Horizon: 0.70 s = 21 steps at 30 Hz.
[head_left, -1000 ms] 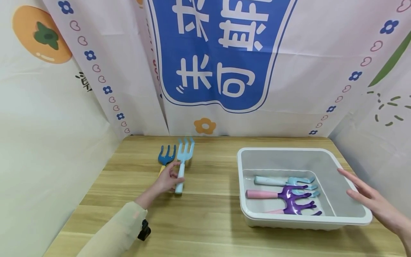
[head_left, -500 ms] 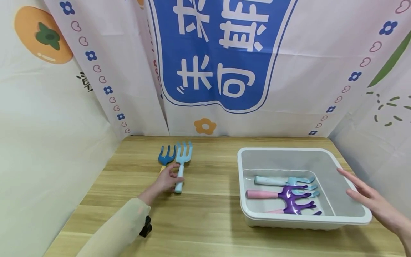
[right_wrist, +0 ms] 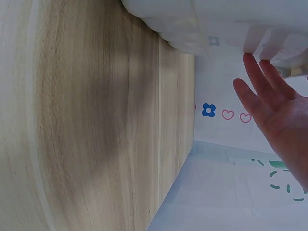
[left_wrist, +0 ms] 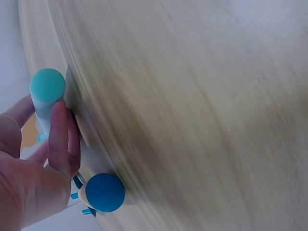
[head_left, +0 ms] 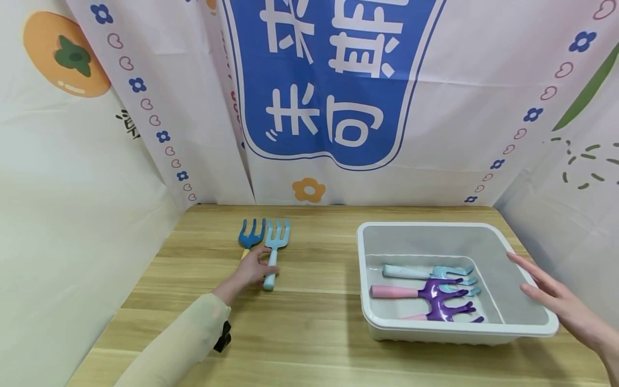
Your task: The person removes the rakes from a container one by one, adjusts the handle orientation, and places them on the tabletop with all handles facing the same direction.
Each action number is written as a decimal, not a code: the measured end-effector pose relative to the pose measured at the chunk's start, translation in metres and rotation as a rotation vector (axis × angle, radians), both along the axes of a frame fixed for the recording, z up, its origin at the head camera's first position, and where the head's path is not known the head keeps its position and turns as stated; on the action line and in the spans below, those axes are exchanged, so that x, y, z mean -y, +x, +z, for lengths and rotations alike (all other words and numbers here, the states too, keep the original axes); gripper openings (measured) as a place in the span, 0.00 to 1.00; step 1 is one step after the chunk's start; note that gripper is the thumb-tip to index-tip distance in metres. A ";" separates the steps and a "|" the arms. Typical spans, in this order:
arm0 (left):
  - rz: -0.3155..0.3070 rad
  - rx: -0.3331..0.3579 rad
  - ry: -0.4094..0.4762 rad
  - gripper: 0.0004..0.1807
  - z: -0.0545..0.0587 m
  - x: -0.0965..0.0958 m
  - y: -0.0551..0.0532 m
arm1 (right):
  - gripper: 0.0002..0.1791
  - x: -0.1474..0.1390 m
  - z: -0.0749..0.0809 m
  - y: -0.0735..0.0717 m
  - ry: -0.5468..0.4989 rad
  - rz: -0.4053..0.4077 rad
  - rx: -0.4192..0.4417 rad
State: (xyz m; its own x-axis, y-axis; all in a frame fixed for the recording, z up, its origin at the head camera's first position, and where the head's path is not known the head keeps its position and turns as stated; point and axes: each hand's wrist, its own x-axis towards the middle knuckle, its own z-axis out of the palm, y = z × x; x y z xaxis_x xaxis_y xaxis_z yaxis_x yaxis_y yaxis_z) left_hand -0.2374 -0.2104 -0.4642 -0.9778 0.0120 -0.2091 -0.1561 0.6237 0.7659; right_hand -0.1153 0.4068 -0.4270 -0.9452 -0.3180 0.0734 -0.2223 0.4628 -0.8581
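Note:
My left hand (head_left: 252, 270) holds a light blue hand fork (head_left: 276, 236) by its handle, thumb on one side and fingers on the other. The tines point to the back of the table. Just left of it lies a dark blue hand fork (head_left: 250, 237) with a yellow handle, partly hidden behind the hand. In the left wrist view the round handle end (left_wrist: 47, 85) of the light blue fork sits between the fingers. At the right, my right hand (head_left: 563, 303) rests straight fingers on the rim of a white plastic bin (head_left: 365, 301).
Inside the bin lie a light blue hand fork (head_left: 411, 272) and purple hand forks with pink handles (head_left: 394, 292). The wooden table (head_left: 309, 344) is enclosed by printed cloth walls (head_left: 445, 172) at the back and sides.
My left hand has brought the light blue fork slightly toward the table's front, so its tines now stand beside those of the dark blue fork. The right hand stays at the bin rim.

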 end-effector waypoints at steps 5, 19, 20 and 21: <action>0.000 -0.002 -0.017 0.34 -0.001 -0.002 0.000 | 0.33 0.000 0.000 0.001 0.006 -0.003 -0.007; -0.008 -0.055 -0.045 0.33 0.002 -0.001 0.001 | 0.33 0.001 -0.001 0.001 -0.022 -0.004 0.009; -0.007 -0.065 -0.028 0.33 0.004 -0.001 0.002 | 0.33 0.001 -0.001 0.001 -0.026 -0.005 0.011; -0.006 -0.077 -0.009 0.33 0.007 -0.002 0.002 | 0.33 0.001 -0.001 0.001 -0.032 -0.005 0.013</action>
